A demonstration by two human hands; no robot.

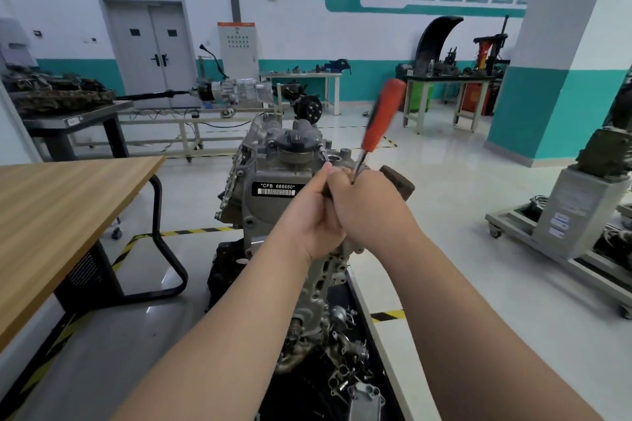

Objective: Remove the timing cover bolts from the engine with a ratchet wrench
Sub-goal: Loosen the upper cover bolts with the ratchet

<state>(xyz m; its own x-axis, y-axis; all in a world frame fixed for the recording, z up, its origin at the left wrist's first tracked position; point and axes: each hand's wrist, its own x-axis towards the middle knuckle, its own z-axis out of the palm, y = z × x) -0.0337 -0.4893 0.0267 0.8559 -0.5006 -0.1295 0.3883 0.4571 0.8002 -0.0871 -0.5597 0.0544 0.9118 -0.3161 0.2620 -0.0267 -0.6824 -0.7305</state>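
Nearest, loose metal fittings (345,362) lie on the dark stand (345,301) at the engine's near end. Above them, both hands meet at the top right corner of the engine (270,174), which stands off the right edge of the wooden worktop (51,208).

The left hand (316,212) is curled about the head end of the ratchet wrench (383,116), judged to steady the socket on its bolt. The right hand (369,202) grips the steel shank, leaving the orange handle raised and tilted away for leverage.

A short extension bar (323,152) runs in beside the oil filler cap (295,143). The bolt itself is hidden. The timing cover (260,205) is still in place.
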